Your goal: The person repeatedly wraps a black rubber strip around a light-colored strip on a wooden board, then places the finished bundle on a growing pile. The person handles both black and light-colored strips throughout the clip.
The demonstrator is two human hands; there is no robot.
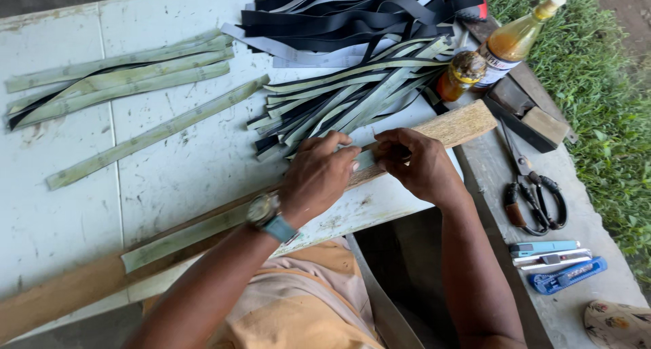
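My left hand (317, 175) presses a long pale green strip (183, 234) flat onto a long wooden board (453, 126) that lies slantwise over the white table (68, 206). A watch with a teal band sits on that wrist. My right hand (418, 163) pinches the same strip just to the right of the left hand, fingers closed around it; whether it also holds a small tool is hidden by the fingers.
More green strips (115, 78) lie at the left and in a pile (352, 94) beyond my hands, under black strips (352, 13). Two bottles (505, 44), scissors (532, 196) and utility knives (559, 264) lie on the concrete ledge at right. Grass borders it.
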